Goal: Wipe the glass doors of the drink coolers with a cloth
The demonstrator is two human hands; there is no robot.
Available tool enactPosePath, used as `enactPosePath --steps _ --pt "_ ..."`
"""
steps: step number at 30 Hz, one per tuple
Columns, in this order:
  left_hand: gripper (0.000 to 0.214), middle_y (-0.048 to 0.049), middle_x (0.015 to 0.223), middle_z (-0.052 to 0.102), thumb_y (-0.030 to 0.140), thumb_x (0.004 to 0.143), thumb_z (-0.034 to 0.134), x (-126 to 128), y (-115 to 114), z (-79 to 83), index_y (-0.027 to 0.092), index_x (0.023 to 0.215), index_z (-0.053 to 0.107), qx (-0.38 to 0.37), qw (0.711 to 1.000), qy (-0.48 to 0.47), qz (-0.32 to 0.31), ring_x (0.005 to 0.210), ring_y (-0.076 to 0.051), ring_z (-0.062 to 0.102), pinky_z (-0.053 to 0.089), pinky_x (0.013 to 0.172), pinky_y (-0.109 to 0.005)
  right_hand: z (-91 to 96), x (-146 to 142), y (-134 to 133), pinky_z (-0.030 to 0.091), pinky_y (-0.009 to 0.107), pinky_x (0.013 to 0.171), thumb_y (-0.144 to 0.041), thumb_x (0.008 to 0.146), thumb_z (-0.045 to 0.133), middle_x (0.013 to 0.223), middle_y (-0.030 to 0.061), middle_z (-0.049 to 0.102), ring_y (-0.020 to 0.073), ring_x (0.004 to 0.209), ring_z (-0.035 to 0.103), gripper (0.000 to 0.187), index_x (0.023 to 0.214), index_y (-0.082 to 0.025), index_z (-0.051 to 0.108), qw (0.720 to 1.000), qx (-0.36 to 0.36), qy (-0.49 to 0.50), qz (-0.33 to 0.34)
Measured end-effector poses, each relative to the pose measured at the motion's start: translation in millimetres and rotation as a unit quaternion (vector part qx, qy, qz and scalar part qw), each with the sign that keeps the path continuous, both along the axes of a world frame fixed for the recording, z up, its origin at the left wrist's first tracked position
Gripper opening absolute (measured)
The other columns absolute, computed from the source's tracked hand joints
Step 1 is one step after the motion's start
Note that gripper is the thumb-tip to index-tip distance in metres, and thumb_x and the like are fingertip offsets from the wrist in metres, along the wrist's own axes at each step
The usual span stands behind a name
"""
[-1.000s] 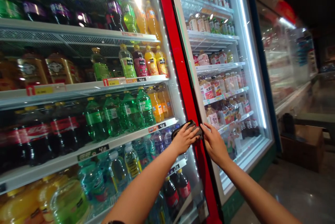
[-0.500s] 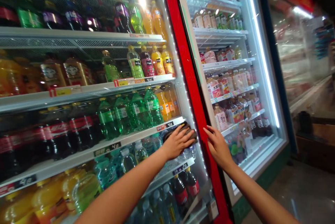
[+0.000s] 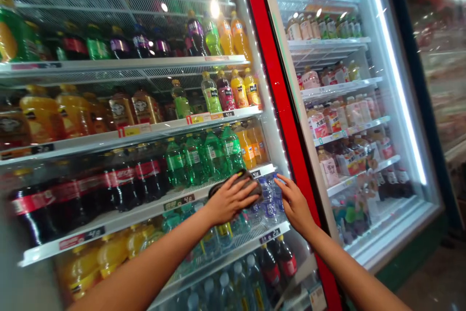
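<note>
Left hand [image 3: 233, 199] is closed around a dark cloth [image 3: 255, 187], pressed on the cooler door [image 3: 286, 102]. Right hand [image 3: 294, 205] is open, fingertips on the glass, with green soda bottles [image 3: 213, 155] shelved behind.

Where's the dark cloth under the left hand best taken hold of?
Probably by its upper edge, coming from above: the dark cloth lies pressed beneath the fingers of the left hand, and that rounded fold is the part left showing beyond them.
</note>
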State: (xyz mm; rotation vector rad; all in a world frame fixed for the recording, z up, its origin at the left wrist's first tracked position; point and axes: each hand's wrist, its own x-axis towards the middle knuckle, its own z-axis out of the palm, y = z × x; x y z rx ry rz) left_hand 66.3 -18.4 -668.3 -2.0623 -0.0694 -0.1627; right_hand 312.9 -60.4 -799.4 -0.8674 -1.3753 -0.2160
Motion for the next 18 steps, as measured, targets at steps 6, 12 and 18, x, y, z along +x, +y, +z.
enactPosePath --steps 6,12,18 --pt "0.07 -0.0085 0.167 0.03 0.039 0.091 0.063 -18.4 -17.5 10.6 0.028 0.156 0.039 0.054 0.954 -0.274 0.113 0.154 -0.036 0.026 0.012 0.126 -0.061 12.9 -38.7 23.4 0.041 0.05 0.119 0.001 0.086 0.037 0.156 0.0067 0.048 0.0224 0.145 0.045 0.073 0.15 -0.032 0.049 0.997 0.075 0.025 0.012" --pt "0.063 -0.0005 0.165 0.035 0.044 0.095 0.057 -57.4 -24.2 1.6 0.033 0.155 0.04 0.037 0.996 -0.069 0.039 0.152 -0.027 0.034 0.01 0.13 -0.051 10.8 -78.8 38.3 0.04 0.047 0.121 0.004 0.086 0.033 0.164 0.004 0.037 0.0209 0.15 0.036 0.082 0.159 -0.034 0.03 0.995 0.099 -0.029 0.008" --pt "0.079 -0.007 0.168 0.024 0.037 0.088 0.068 -58.1 -23.2 21.5 0.032 0.159 0.033 0.05 0.914 -0.375 0.145 0.156 -0.035 0.02 0.011 0.126 -0.062 -2.8 -91.1 59.3 0.039 0.053 0.12 -0.001 0.092 0.037 0.166 0.0083 0.031 0.0253 0.153 0.028 0.081 0.164 -0.028 0.011 0.982 0.122 -0.094 -0.107"
